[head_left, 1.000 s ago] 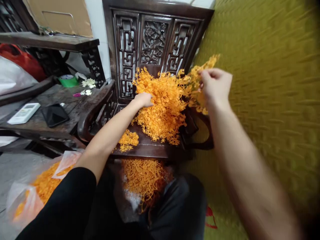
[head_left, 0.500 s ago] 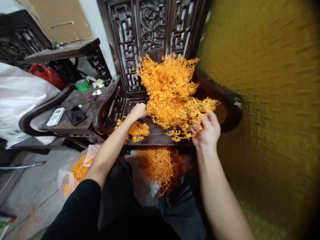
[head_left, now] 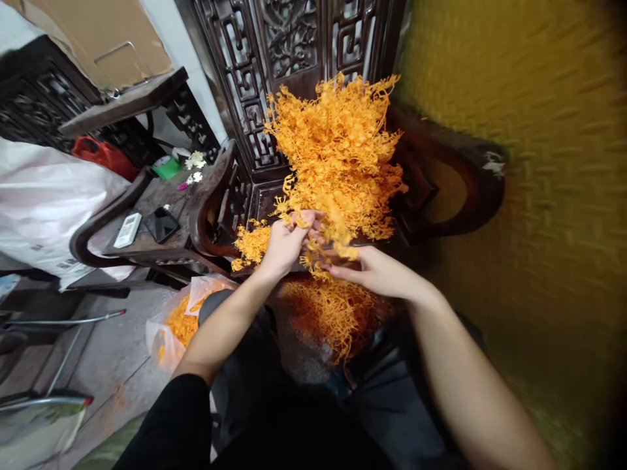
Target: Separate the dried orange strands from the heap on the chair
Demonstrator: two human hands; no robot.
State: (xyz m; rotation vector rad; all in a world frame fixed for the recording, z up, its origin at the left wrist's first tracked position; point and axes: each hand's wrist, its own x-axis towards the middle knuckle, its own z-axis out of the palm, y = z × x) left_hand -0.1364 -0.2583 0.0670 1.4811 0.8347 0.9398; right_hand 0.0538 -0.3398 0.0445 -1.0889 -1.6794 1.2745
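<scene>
Pinching a sprig of orange plastic foliage (head_left: 318, 243) between both hands at the front edge of the carved wooden chair (head_left: 255, 130), I have my left hand (head_left: 287, 243) curled shut on its upper end and my right hand (head_left: 372, 271) half open beneath it, fingers touching the lower strands. Behind it, the main heap of orange sprigs (head_left: 337, 150) leans against the chair's back. More strands (head_left: 333, 313) lie in my lap, and a plastic bag (head_left: 181, 320) of them sits on the floor to my left.

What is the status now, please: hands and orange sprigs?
Left hand pinching a sprig. Right hand open under it. Big pile on chair behind. Nothing blocking.
</scene>
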